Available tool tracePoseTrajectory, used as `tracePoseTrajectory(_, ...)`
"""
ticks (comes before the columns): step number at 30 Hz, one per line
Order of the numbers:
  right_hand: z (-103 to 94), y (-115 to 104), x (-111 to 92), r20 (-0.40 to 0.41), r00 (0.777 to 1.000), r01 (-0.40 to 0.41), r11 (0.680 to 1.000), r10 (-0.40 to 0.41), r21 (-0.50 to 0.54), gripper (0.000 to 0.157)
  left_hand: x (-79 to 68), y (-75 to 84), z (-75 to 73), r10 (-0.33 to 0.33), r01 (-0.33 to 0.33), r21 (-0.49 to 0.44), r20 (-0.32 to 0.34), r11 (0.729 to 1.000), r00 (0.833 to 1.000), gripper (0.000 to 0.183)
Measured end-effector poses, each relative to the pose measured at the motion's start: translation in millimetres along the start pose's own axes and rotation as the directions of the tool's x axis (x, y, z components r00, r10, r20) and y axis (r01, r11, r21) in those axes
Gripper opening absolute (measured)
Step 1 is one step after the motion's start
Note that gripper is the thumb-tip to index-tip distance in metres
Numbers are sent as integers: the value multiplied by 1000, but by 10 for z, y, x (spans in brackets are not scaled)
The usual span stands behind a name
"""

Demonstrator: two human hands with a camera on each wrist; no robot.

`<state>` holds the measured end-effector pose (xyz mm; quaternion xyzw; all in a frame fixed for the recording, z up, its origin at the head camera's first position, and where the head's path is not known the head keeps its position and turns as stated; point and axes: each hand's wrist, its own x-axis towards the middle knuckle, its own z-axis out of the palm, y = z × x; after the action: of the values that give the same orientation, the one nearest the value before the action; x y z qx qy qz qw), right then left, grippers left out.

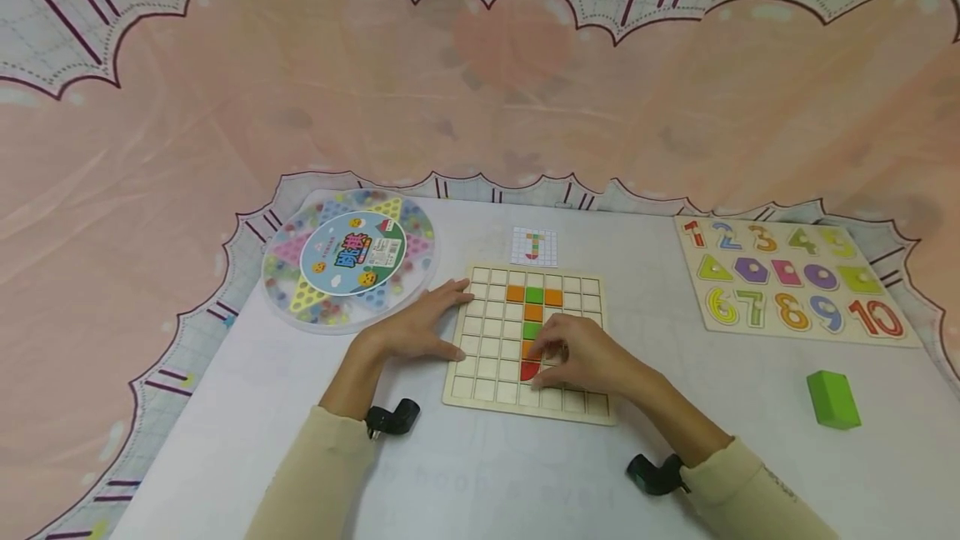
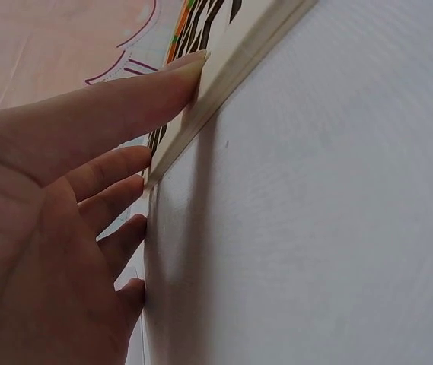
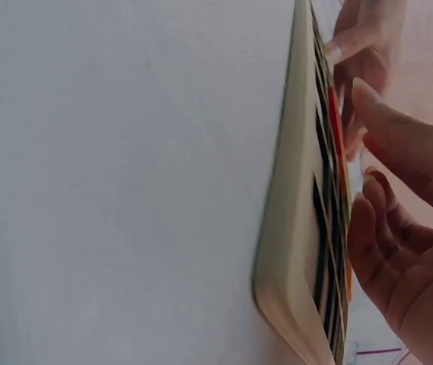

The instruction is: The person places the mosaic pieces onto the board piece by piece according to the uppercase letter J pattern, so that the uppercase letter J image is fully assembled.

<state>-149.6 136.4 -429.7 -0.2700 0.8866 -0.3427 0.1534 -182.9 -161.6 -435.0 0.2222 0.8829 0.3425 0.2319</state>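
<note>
A wooden grid board [image 1: 483,369] lies on the table, with orange and green square tiles [image 1: 534,295] set in a T-like column. At the column's lower end lies a red round-edged tile [image 1: 528,371]. My right hand [image 1: 588,352] is over the board, thumb and index finger bent and apart beside the red tile. In the right wrist view, nothing shows gripped between the fingers of that hand [image 3: 414,228]. My left hand [image 1: 416,327] rests at the board's left side, fingers spread; its thumb [image 2: 178,87] touches the board's edge in the left wrist view.
A small pattern card [image 1: 535,247] lies behind the board. To the left is a round Chinese checkers set [image 1: 352,252] under a clear lid. A number-and-shape puzzle [image 1: 798,282] and a green block [image 1: 834,400] lie to the right.
</note>
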Motion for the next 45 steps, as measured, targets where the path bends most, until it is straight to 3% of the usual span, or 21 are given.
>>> tracePoseTrajectory(7,-231,-1,-162,-38,994,-103,994,102,-28,52,10,-1,-5,-2,2,-3,4,1000,1000,86)
tracePoseTrajectory(17,-510,194,-501,-95,979,-180,984,179,-8,64,7,-9,18,-6,6,-11,2,1000,1000,86)
tracePoseTrajectory(36,-552,607,-926,-128,968,-221,975,218,-13,69,10,5,9,-1,1,-19,1,1000,1000,86)
tracePoseTrajectory(45,-539,721,-1008,-105,970,-217,976,219,30,61,-7,28,8,-11,11,-29,-1,1000,1000,87)
